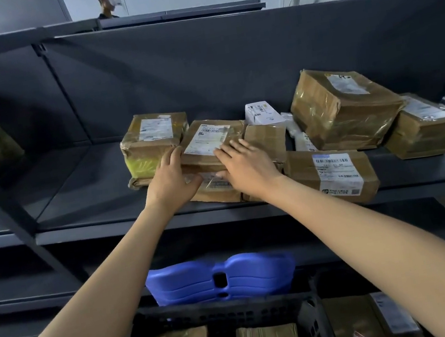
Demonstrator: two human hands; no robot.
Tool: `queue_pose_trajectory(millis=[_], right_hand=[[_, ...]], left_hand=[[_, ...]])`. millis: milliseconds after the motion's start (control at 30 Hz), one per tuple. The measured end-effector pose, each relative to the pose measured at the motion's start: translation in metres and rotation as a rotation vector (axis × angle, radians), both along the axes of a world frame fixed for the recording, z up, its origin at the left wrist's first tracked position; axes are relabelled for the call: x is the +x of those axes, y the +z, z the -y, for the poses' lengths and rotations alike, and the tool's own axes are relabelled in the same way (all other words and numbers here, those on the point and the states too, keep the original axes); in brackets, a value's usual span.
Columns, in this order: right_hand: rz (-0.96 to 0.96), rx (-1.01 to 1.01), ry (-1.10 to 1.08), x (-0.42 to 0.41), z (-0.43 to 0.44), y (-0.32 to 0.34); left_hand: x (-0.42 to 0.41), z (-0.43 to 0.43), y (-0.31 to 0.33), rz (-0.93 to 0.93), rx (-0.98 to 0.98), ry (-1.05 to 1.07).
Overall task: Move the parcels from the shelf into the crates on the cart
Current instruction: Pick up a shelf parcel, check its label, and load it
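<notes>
A parcel warehouse: steel shelving (pixel 73 189), labelled parcels (pixel 346 111).

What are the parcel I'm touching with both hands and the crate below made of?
The parcel looks like brown cardboard, matte and creased, banded in glossy clear tape that catches light, with a white paper label. The crate looks like black moulded plastic, given its perforated grid wall, matte in finish.

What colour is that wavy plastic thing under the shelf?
The plastic thing is blue, clearest in the head view.
</notes>
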State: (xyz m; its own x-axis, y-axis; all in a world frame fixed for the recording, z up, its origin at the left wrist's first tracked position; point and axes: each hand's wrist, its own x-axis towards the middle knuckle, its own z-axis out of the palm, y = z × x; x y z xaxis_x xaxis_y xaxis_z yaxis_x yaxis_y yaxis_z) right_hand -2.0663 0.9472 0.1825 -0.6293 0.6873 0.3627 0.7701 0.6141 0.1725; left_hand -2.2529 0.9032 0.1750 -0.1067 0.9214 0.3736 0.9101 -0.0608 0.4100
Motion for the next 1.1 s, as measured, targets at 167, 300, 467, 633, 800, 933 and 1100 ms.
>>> queue_pose_trajectory(millis=[167,300,467,633,800,933,1100], right_hand=[[-0.089,0.048,0.071,0.003,0.001,0.001],[-0.155,0.072,0.12,0.005,0.004,0.002],[-0.314,0.221,0.207,0.008,0.014,0.007],[-0.401,0.328,0.296,0.01,0.021,0.005],[-0.407,0.367,0.327,0.015,0.031,0.001],[-0.376,0.309,0.32,0.02,0.044,0.005],[-0.462,-0.024,0.166,0.031,0.071,0.012]], left_hand=[[-0.008,0.003,-0.004,0.247,-0.038,0.032],[-0.015,0.012,-0.004,0.612,-0.159,0.089],[-0.016,0.016,-0.003,1.015,-0.403,0.089],[-0.003,0.02,-0.001,1.23,-0.461,0.016],[0.008,0.03,0.004,1.316,-0.417,0.078],[0.015,0.042,0.003,1.334,-0.311,0.124],[0.026,0.062,-0.001,1.405,-0.211,0.183]])
